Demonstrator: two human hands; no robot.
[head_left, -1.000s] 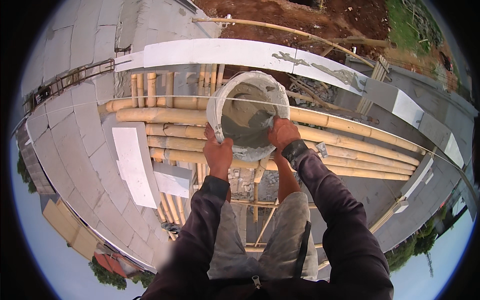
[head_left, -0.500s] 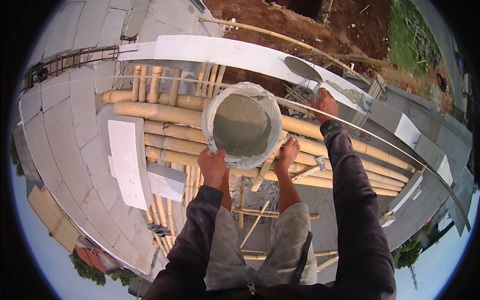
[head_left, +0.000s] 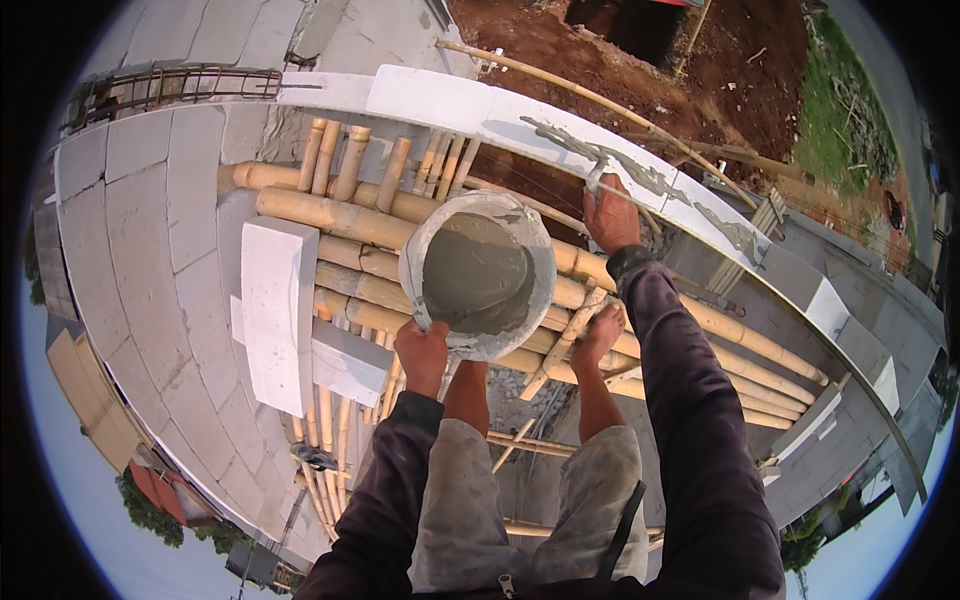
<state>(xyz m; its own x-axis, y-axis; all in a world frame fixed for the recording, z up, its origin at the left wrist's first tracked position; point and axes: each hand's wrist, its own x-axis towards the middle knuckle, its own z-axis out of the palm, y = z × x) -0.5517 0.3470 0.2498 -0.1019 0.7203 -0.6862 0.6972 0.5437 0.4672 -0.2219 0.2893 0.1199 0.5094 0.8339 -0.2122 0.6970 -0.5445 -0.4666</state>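
My left hand (head_left: 422, 356) is closed on the near rim of a round bucket (head_left: 535, 325) crusted with dried mortar. Grey wet mortar (head_left: 475, 275) fills much of it. Out ahead on the right, my right hand (head_left: 612, 215) grips a trowel (head_left: 597, 176) at the top of a white block wall (head_left: 440, 98). Only a small part of the trowel shows, so the blade's angle is hard to make out. A ragged strip of fresh mortar (head_left: 650, 172) lies along the wall top beside it.
Bamboo poles (head_left: 350, 220) form the platform under my bare feet, with gaps between them. White loose blocks (head_left: 275, 310) rest at the left. Beyond the wall lie a long bamboo pole (head_left: 580, 90) and red soil (head_left: 520, 30), lower down. A grey block wall (head_left: 140, 270) stands left.
The trowel has swung left and down onto the wall top, and more mortar now lies there. My view has shifted a little; the left hand keeps its hold on the bucket.
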